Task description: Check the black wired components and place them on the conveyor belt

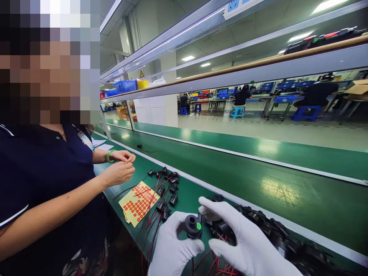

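In a white glove, my left hand [176, 243] closes its thumb and fingers around a small black pump [191, 226]. The pump has a round port on top and a green dot sticker [198, 225]. My right hand [238, 234], also gloved in white, is just to the right of it, thumb and fingers spread apart. Black pumps [276, 234] with red and black wires lie heaped behind and beside my right hand. Several more pumps [173, 199] with trailing wires lie farther left on the green table, by a yellow sheet of red oval stickers [140, 203].
A co-worker in a dark shirt [57, 161] is at my left, with both hands [122, 168] together above the table. Past the metal edge strip [201, 184] runs a green belt [230, 168]. An overhead shelf [201, 80] carries a blue basket [126, 85].
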Demonstrator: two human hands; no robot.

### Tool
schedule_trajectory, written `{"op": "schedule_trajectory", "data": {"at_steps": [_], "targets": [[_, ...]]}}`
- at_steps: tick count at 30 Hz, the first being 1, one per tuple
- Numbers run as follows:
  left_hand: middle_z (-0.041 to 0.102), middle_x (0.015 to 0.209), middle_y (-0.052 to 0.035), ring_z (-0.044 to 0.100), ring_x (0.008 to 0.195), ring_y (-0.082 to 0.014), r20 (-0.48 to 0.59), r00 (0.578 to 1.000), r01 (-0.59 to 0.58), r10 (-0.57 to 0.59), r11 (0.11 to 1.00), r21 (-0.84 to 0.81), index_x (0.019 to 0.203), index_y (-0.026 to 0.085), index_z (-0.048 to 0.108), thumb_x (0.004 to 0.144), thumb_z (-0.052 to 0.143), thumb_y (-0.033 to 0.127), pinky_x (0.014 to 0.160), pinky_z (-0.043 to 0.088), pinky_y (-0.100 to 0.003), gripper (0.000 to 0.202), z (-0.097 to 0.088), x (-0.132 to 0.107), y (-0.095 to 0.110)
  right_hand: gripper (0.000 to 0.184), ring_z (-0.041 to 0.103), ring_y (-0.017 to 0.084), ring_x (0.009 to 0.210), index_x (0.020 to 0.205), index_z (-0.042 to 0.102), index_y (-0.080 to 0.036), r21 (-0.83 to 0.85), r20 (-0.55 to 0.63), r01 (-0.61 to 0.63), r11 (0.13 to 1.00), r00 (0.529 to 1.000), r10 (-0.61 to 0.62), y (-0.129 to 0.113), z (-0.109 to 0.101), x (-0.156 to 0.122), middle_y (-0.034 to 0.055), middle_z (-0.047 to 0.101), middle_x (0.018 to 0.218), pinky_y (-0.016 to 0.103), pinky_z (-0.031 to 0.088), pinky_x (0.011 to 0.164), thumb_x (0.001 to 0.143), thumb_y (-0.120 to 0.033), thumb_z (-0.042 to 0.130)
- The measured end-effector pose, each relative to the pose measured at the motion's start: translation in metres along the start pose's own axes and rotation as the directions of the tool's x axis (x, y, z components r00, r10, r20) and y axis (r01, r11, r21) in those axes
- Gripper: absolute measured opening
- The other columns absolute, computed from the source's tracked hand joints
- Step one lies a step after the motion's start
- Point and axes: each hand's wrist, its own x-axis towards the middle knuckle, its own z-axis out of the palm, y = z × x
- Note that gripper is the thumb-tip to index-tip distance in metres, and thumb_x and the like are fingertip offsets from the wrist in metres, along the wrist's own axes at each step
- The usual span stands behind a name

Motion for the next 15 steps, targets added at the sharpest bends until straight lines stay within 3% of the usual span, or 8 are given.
{"op": "schedule_trajectory", "data": {"at_steps": [3, 6, 11, 15], "targets": [[0.070, 0.086, -0.0025, 0.057, 0.084, -0.0236, -0.095, 0.995, -0.003, 0.017, 0.988, 0.154, 0.087, 0.021, 0.074, 0.063, 0.087, 0.030, 0.077, 0.039, -0.031, 0.029, 0.004, -0.002, 0.004, 0.068, 0.067, 0.031, 0.109, 0.135, 0.064, -0.025, -0.016, 0.007, -0.001, 1.000, 1.000, 0.001, -0.005, 0.006, 0.005, 0.0110, 0.070, 0.124, 0.044, 0.055, 0.097, 0.067, -0.025, 0.070], [0.066, 0.083, -0.0018, 0.053, 0.081, -0.0219, -0.111, 0.994, 0.009, 0.015, 0.977, 0.214, 0.083, 0.020, 0.071, 0.062, 0.089, 0.036, 0.074, 0.037, -0.030, 0.032, 0.006, -0.003, 0.004, 0.052, 0.068, 0.027, 0.097, 0.117, 0.072, -0.024, 0.002, 0.039, -0.033, 0.999, 0.999, 0.033, -0.007, 0.010, 0.014, 0.0088, 0.072, 0.113, 0.039, 0.056, 0.089, 0.067, -0.020, 0.061], [0.061, 0.079, 0.0001, 0.049, 0.073, -0.0160, 0.087, 0.994, 0.071, -0.063, 0.993, -0.090, 0.090, 0.016, 0.067, 0.063, 0.082, 0.067, 0.069, 0.037, -0.028, 0.060, 0.004, -0.002, -0.002, 0.016, 0.064, 0.021, 0.077, 0.086, 0.064, -0.020, 0.133, 0.175, -0.145, 0.980, 0.977, 0.121, 0.000, 0.018, 0.028, 0.0049, 0.071, 0.085, 0.034, 0.052, 0.072, 0.078, -0.030, 0.055], [0.060, 0.076, 0.0000, 0.047, 0.065, -0.0101, 0.172, 0.984, 0.105, -0.056, 0.950, -0.292, 0.092, 0.013, 0.070, 0.083, 0.071, 0.059, 0.066, 0.038, -0.025, 0.048, 0.005, -0.002, -0.003, 0.030, 0.061, 0.018, 0.063, 0.081, 0.057, -0.021, 0.273, 0.214, -0.168, 0.947, 0.971, 0.110, 0.007, 0.027, 0.032, 0.0016, 0.067, 0.069, 0.032, 0.051, 0.062, 0.089, -0.049, 0.051]]}}
